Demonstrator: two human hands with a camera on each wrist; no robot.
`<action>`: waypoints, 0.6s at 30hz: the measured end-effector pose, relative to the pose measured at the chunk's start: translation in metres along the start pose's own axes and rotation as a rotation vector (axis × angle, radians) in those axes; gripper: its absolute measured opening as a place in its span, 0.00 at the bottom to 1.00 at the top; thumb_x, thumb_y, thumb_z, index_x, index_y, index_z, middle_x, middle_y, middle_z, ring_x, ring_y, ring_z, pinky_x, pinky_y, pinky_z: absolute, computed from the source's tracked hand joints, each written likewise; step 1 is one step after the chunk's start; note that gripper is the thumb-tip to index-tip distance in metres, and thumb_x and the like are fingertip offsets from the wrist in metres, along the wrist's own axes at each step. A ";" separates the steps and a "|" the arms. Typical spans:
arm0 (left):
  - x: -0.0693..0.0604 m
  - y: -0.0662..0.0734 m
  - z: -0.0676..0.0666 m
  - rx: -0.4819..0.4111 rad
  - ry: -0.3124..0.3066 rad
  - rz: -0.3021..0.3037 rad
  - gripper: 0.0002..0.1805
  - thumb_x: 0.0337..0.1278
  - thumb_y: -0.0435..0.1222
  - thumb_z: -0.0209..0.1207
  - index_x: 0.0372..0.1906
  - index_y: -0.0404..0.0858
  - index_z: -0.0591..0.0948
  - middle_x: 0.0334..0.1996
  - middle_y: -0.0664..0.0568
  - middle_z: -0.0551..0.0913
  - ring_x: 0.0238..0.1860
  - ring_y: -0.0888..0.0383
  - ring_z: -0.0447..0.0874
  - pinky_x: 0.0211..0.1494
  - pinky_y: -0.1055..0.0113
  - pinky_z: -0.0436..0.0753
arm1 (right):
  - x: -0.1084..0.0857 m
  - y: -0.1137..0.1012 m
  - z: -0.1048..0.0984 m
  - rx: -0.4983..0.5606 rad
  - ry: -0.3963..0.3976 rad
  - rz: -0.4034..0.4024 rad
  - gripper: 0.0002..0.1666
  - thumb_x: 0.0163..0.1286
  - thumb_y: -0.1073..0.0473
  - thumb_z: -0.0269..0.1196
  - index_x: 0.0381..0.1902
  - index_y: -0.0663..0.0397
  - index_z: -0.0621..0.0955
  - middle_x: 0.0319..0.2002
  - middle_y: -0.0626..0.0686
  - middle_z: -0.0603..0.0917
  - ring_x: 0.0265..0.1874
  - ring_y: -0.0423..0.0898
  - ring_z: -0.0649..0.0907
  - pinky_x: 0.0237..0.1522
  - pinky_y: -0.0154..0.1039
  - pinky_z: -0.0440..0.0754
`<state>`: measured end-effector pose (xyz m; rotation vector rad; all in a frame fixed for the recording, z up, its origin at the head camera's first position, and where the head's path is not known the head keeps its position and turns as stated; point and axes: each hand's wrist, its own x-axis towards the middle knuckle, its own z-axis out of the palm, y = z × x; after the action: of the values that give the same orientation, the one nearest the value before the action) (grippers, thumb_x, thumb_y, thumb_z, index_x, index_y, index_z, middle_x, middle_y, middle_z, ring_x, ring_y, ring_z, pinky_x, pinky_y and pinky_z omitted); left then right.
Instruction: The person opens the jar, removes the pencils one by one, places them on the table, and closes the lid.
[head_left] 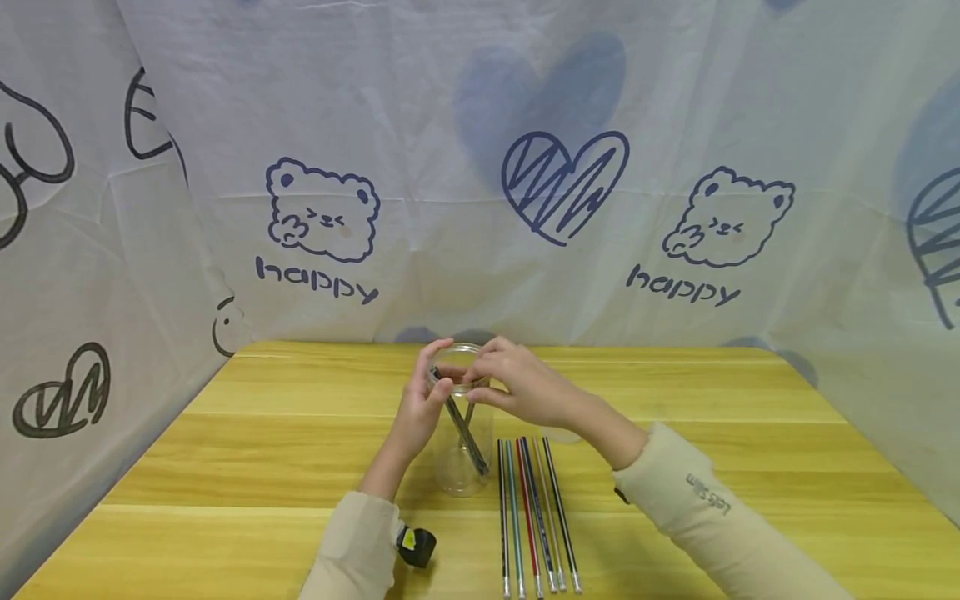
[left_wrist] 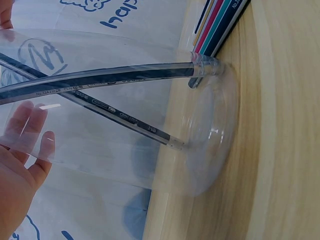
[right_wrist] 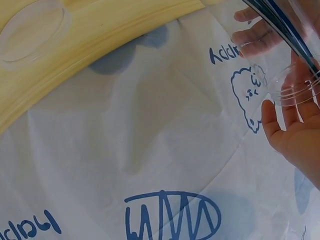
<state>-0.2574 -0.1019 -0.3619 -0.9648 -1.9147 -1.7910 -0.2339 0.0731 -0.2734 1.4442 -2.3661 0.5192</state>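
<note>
A tall clear plastic jar [head_left: 450,482] stands on the table. My left hand [head_left: 417,412] grips it near the rim, thumb in front. At its mouth is my right hand [head_left: 531,385], with fingers bent over the rim and partly inside; whether they pinch a pencil is hidden. Dark pencils [head_left: 467,437] lean inside the jar. From the left wrist, two crossing pencils [left_wrist: 120,115] show, their ends near the jar's base. The right wrist view has the jar's ringed rim [right_wrist: 287,97] beside the right fingers [right_wrist: 271,120].
Several loose pencils [head_left: 532,517], black, teal, red and tan, lie side by side in front of the jar, eraser ends toward me. A clear round lid [right_wrist: 35,31] lies flat on the table right of the jar. White printed cloth [head_left: 442,275] hangs behind.
</note>
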 end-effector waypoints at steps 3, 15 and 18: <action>0.000 0.000 0.000 0.010 0.001 -0.005 0.44 0.52 0.64 0.44 0.64 0.35 0.56 0.41 0.34 0.76 0.29 0.61 0.75 0.35 0.66 0.73 | 0.001 0.000 -0.001 0.051 -0.005 0.029 0.05 0.58 0.62 0.63 0.33 0.58 0.81 0.31 0.48 0.80 0.39 0.45 0.72 0.39 0.36 0.71; -0.001 0.031 0.005 0.048 0.006 -0.004 0.47 0.52 0.64 0.44 0.61 0.27 0.55 0.23 0.48 0.72 0.12 0.70 0.52 0.14 0.76 0.54 | 0.001 0.001 -0.010 0.203 -0.038 0.099 0.08 0.57 0.65 0.63 0.36 0.60 0.80 0.34 0.50 0.79 0.37 0.45 0.75 0.42 0.40 0.72; -0.001 0.027 0.004 0.036 0.006 -0.002 0.47 0.52 0.64 0.44 0.61 0.28 0.55 0.17 0.55 0.67 0.12 0.70 0.52 0.14 0.75 0.54 | 0.002 0.002 -0.011 0.210 -0.025 0.083 0.08 0.57 0.66 0.63 0.36 0.59 0.80 0.35 0.51 0.80 0.37 0.45 0.75 0.42 0.43 0.72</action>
<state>-0.2377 -0.0991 -0.3435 -0.9454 -1.9379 -1.7523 -0.2356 0.0776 -0.2637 1.4493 -2.4608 0.7964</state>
